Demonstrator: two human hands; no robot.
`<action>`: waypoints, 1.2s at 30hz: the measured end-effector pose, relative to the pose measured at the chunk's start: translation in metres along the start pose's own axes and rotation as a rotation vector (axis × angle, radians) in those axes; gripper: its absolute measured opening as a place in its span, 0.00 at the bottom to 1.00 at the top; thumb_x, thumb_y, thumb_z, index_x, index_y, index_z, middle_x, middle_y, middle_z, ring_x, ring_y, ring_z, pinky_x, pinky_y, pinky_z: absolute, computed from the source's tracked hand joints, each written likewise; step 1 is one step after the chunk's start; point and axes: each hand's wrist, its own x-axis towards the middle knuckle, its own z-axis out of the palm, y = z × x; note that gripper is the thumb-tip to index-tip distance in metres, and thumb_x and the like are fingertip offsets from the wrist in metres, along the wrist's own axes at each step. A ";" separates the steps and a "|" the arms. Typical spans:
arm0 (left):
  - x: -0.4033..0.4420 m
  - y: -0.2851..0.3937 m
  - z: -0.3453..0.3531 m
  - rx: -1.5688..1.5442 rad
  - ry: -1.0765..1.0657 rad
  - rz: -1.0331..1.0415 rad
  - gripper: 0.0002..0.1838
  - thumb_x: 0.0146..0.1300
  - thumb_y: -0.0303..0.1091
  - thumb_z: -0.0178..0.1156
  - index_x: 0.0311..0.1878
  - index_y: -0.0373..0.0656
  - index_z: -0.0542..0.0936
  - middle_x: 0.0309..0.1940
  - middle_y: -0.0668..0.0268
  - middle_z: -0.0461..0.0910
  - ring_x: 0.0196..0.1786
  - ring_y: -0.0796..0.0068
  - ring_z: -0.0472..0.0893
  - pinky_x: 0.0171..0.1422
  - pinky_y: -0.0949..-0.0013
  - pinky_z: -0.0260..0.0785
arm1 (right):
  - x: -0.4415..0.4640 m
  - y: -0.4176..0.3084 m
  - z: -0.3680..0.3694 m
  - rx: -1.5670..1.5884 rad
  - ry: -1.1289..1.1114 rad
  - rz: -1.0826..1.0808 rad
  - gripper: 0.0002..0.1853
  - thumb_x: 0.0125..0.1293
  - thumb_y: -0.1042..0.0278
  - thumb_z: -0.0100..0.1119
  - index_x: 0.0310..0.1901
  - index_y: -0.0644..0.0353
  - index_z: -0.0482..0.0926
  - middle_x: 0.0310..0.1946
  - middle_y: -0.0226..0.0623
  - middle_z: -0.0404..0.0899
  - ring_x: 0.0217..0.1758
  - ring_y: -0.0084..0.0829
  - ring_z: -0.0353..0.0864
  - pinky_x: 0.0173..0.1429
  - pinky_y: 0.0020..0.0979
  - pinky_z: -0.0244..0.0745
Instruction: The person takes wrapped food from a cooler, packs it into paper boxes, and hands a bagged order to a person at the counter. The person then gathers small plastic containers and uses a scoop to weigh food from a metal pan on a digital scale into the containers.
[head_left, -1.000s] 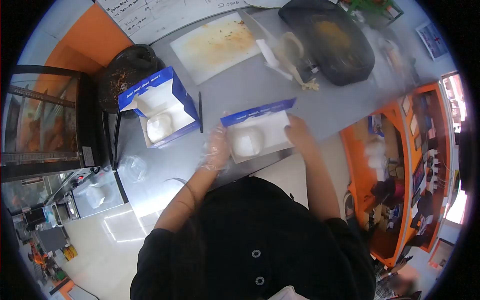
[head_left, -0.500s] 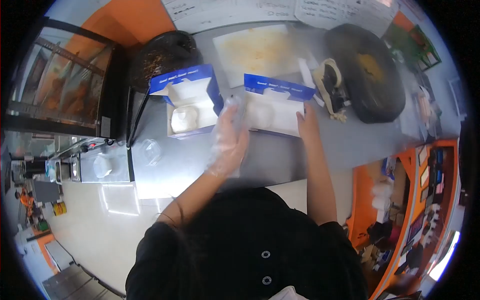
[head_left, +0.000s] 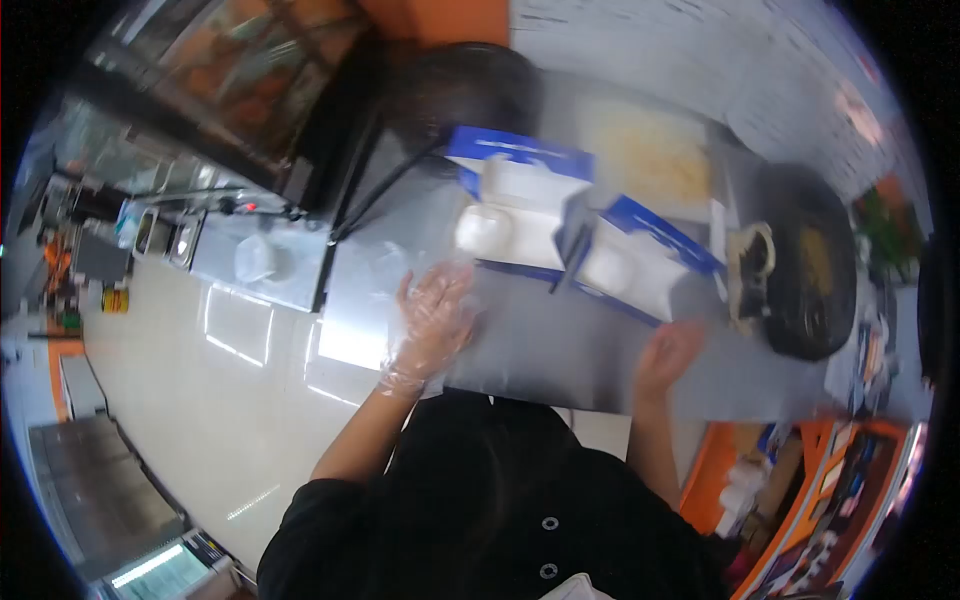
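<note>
Two open blue-and-white boxes stand on the metal counter, the left box (head_left: 525, 212) and the right box (head_left: 640, 262), each with a white rounded bundle inside, the left bundle (head_left: 484, 232) and the right bundle (head_left: 607, 268). My left hand (head_left: 436, 315), in a clear plastic glove, is over the counter below and left of the left box, fingers apart and holding nothing. Bare and slightly blurred, my right hand (head_left: 670, 355) is just below the right box, empty with its fingers apart. A clear plastic cup or lid (head_left: 391, 262) lies left of the left box.
Behind the boxes are a round dark pan (head_left: 465, 95) and a stained cutting board (head_left: 650, 160). A large dark tray (head_left: 808, 265) stands at the right, beside a beige-handled object (head_left: 748, 275). A glass display case (head_left: 235, 90) is at the upper left.
The camera view has turned left. My right hand has let go of the right box and drawn back toward me. My left hand has moved away from the boxes, to the left.
</note>
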 end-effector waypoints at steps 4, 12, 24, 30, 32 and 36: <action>-0.049 -0.092 -0.020 0.193 0.329 -0.284 0.31 0.58 0.35 0.59 0.66 0.42 0.64 0.61 0.57 0.70 0.66 0.56 0.67 0.70 0.49 0.52 | -0.005 -0.089 0.055 0.462 -0.600 -0.044 0.14 0.48 0.81 0.57 0.40 0.62 0.75 0.40 0.45 0.72 0.45 0.47 0.72 0.51 0.42 0.71; -0.111 -0.269 -0.073 -0.257 0.785 -0.805 0.41 0.52 0.29 0.66 0.69 0.36 0.58 0.61 0.52 0.69 0.66 0.58 0.66 0.70 0.62 0.57 | -0.006 -0.224 0.185 0.199 -1.023 -0.041 0.33 0.49 0.63 0.69 0.59 0.53 0.69 0.66 0.50 0.54 0.66 0.55 0.58 0.66 0.48 0.60; -0.111 -0.425 -0.051 -0.462 0.126 -0.315 0.60 0.31 0.54 0.76 0.70 0.42 0.57 0.56 0.51 0.74 0.60 0.50 0.73 0.65 0.59 0.65 | -0.019 -0.208 0.264 -0.057 -0.900 0.598 0.37 0.51 0.64 0.67 0.60 0.72 0.62 0.48 0.56 0.74 0.55 0.47 0.74 0.60 0.41 0.67; -0.106 -0.417 -0.037 -0.461 0.152 -0.363 0.56 0.31 0.53 0.75 0.67 0.47 0.62 0.52 0.51 0.77 0.53 0.52 0.78 0.61 0.58 0.68 | -0.014 -0.171 0.288 -0.213 -1.228 0.553 0.21 0.56 0.65 0.63 0.49 0.65 0.74 0.38 0.45 0.79 0.33 0.35 0.81 0.33 0.34 0.77; -0.107 -0.421 -0.043 -0.651 0.100 -0.406 0.52 0.32 0.52 0.75 0.65 0.48 0.64 0.48 0.52 0.79 0.52 0.52 0.78 0.59 0.59 0.69 | -0.010 -0.185 0.280 -0.096 -1.162 0.731 0.17 0.58 0.66 0.62 0.47 0.64 0.75 0.36 0.42 0.80 0.32 0.31 0.81 0.31 0.32 0.77; -0.111 -0.417 -0.056 -0.686 0.091 -0.397 0.51 0.32 0.43 0.76 0.63 0.43 0.63 0.49 0.53 0.77 0.55 0.56 0.77 0.60 0.61 0.69 | -0.014 -0.189 0.271 -0.026 -1.079 0.771 0.13 0.60 0.68 0.60 0.45 0.62 0.76 0.33 0.37 0.79 0.27 0.27 0.79 0.28 0.28 0.76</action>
